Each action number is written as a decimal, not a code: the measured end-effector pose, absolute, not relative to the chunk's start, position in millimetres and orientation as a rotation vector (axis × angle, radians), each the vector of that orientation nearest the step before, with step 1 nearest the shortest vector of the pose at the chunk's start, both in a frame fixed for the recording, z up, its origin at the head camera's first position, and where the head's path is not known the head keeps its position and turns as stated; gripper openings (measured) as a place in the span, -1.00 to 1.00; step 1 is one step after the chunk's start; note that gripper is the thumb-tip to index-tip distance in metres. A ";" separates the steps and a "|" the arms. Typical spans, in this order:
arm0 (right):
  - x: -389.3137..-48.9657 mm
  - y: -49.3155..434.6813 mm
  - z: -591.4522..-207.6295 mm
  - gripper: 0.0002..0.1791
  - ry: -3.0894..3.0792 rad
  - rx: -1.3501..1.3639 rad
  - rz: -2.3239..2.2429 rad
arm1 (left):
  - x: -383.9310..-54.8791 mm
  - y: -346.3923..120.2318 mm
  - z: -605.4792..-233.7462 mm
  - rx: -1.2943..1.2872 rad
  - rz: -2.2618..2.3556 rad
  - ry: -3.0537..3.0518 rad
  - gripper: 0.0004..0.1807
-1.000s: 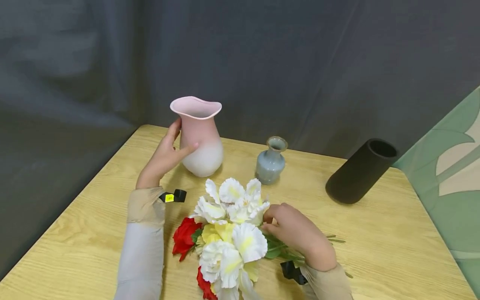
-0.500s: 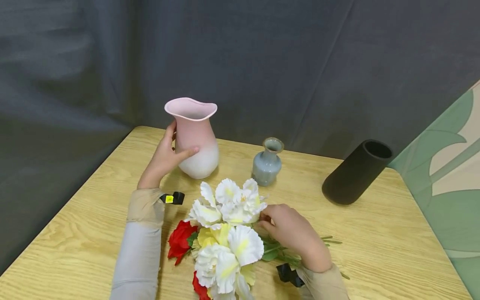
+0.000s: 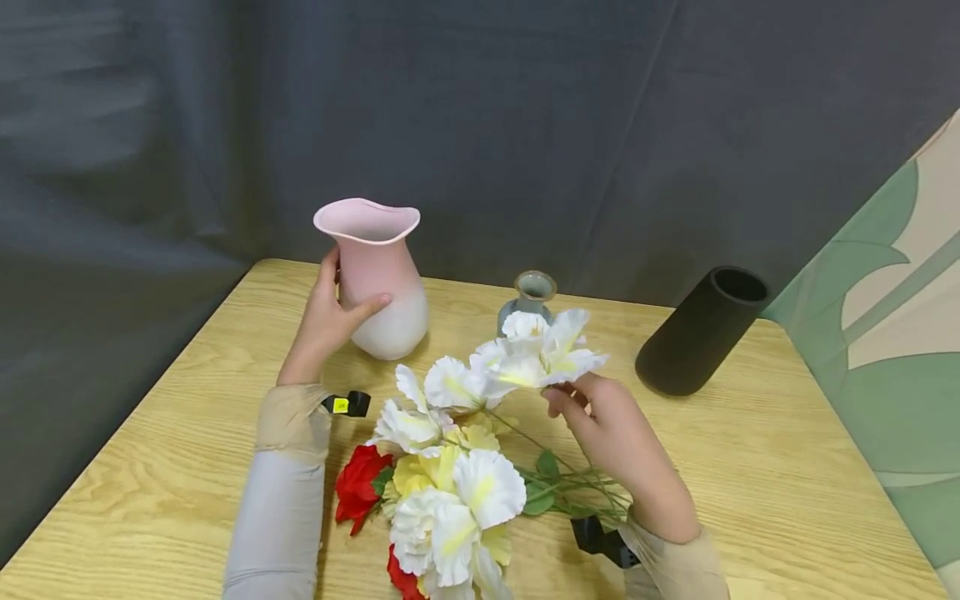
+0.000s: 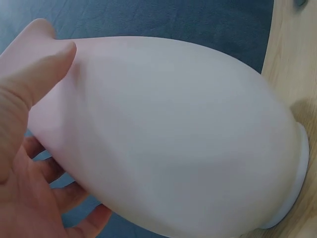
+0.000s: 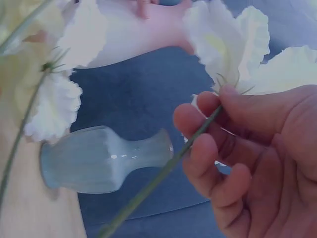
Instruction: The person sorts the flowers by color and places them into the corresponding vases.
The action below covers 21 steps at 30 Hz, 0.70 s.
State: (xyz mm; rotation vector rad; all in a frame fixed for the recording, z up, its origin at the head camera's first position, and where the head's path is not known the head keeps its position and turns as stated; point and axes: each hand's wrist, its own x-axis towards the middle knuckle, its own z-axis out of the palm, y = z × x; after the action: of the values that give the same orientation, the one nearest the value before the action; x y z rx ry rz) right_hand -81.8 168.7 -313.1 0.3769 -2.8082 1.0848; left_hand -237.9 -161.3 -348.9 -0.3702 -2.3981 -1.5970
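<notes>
My left hand (image 3: 322,321) grips the pink-and-white vase (image 3: 386,292) around its side, thumb across the front and fingers behind. In the left wrist view the vase (image 4: 178,129) stands with its foot on the table. My right hand (image 3: 618,429) pinches a white artificial flower (image 3: 543,354) just under its bloom, raised above the bunch. The right wrist view shows the flower's green stem (image 5: 163,173) between thumb and fingers. Below lies a bunch of white, yellow and red artificial flowers (image 3: 450,508), stems toward the right.
A small grey-blue vase (image 3: 517,315) stands behind the raised flower, partly hidden by it. At the right, a black cylindrical vase (image 3: 693,337) with a slanted shape stands on the wooden table (image 3: 780,467). A dark curtain (image 3: 465,125) hangs behind the table.
My right hand has lifted one white flower up and to the right, off the bunch. The left hand keeps holding the pink-and-white vase. The head view has shifted slightly.
</notes>
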 end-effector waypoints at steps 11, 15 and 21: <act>-85.0 166.2 -298.4 -0.77 -2.547 0.533 1.107 | -241.0 -152.4 -355.7 -0.368 -1.605 -2.401 0.08; -86.8 155.6 -290.9 -0.70 -2.525 0.483 1.143 | -239.8 -154.4 -359.0 -0.348 -1.610 -2.411 0.09; -95.0 140.9 -289.0 -0.84 -2.289 0.574 1.181 | -239.7 -157.3 -365.2 -0.317 -1.601 -2.421 0.10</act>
State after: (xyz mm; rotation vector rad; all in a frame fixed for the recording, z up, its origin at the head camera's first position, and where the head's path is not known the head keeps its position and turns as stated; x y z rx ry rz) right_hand -95.0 140.9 -289.0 0.5737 -2.2894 1.1809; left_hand -239.7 -157.3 -365.2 -0.3167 -2.4209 -1.6014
